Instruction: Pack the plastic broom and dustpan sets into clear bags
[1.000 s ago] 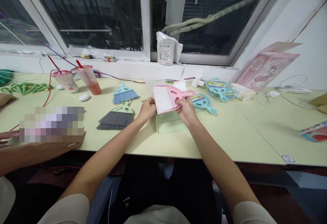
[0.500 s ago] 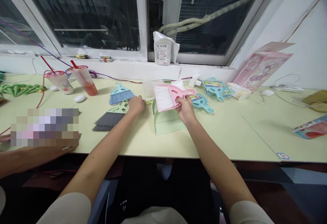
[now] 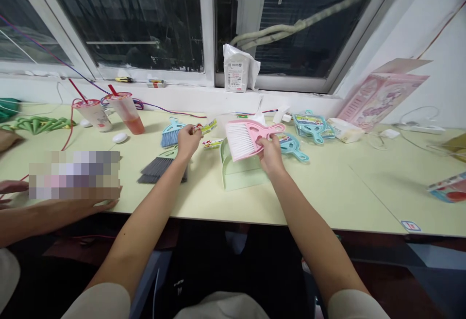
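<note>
My right hand (image 3: 271, 153) grips a pink brush (image 3: 245, 138) with white bristles, held above a pale green dustpan (image 3: 243, 178) on the table. A pink edge shows around the bristles. In my left hand (image 3: 189, 140) a small printed card label (image 3: 208, 126) is pinched, raised off the table. Just below it lies a second label (image 3: 212, 144). Left of and partly behind my left hand are a blue brush (image 3: 169, 136) and a green-handled brush with dark grey bristles (image 3: 157, 168). My left forearm covers part of the green one.
Blue brush sets (image 3: 291, 147) lie right of the dustpan, with wrapped blue ones (image 3: 309, 127) behind. Two drink cups (image 3: 127, 115) stand at the back left, near a white mouse (image 3: 120, 138). A co-worker's forearm (image 3: 54, 217) rests at left. A pink box (image 3: 382, 98) stands at right.
My left hand has lifted from the table with a label in its fingers and moved slightly back. My right hand still holds the pink brush at about the same spot.
</note>
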A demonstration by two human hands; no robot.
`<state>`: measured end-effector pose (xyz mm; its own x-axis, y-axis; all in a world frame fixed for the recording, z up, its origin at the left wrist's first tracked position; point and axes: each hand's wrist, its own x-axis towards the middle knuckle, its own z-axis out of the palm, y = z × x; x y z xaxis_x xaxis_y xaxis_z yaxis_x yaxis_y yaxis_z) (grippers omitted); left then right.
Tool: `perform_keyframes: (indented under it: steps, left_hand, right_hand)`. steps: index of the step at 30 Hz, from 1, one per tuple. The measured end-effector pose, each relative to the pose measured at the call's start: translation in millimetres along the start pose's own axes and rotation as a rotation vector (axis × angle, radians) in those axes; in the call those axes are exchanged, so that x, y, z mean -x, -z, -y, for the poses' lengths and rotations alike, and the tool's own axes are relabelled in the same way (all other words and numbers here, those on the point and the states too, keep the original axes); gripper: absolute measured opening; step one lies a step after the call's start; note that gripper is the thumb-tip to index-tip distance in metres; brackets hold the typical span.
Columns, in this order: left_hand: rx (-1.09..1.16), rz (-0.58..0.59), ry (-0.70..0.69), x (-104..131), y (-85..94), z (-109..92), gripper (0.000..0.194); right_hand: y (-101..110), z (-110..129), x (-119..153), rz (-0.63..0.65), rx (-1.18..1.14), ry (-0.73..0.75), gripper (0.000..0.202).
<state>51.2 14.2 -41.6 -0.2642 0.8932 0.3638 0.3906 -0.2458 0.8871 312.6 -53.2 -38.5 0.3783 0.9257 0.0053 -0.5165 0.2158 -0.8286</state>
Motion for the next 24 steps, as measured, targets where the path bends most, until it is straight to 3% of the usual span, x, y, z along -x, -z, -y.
perform_keyframes:
  steps: [2,4,9,13,19,24]
  left_hand:
    - [0.328,-0.008,0.033,1,1.4,-8,0.014]
    - [0.517,0.011,0.043,2,3.5,-15,0.018]
    - [0.652,0.139,0.059,8,3.0,-29,0.03]
    - [0.54,0.203,0.051,20,-13.1,-41,0.04]
    - [0.105,0.331,0.008,27,-39.4,-53,0.039]
    - [-0.184,0.242,-0.176,30,-46.5,-55,0.04]
  right_hand:
    - [6,5,-9,-0.046,0.002,0.032,0.044]
    - [10,7,-15,-0.075,0.009,0.046,0.042]
    - [9,4,-15,-0.058,0.014,-0.006,0.04]
    - [-1,-4,-1,-0.001,0.035,-0.004,0.04]
    - [-10,-15,15,0.029,0.057,-0.019,0.042]
    - [-9,-16,13,0.017,0.061,-0.045,0.044]
